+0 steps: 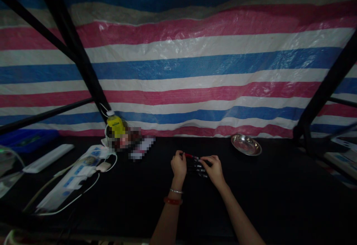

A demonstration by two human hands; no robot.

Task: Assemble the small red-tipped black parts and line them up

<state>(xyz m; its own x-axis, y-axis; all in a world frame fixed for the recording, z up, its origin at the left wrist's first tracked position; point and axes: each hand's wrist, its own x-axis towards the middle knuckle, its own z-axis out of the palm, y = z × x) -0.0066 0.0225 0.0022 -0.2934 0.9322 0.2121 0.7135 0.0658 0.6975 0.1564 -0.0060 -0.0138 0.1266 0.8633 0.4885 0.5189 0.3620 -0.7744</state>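
Observation:
A slim red pen lies crosswise between my two hands, above a row of dark pens on the black table. My left hand has its thumb and finger closed on the red pen's left end. At the pen's right end, the fingers of my right hand pinch together on its dark tip. The dark pens lie roughly parallel, with pale marks near their right ends. Their left ends fade into the dark tabletop. A silver bracelet and a red-brown bangle circle my left wrist.
A shiny metal dish stands at the back right. To the left are a bottle of yellow liquid, a white power strip with cables, and a blue tray. Black frame posts and a striped sheet bound the table.

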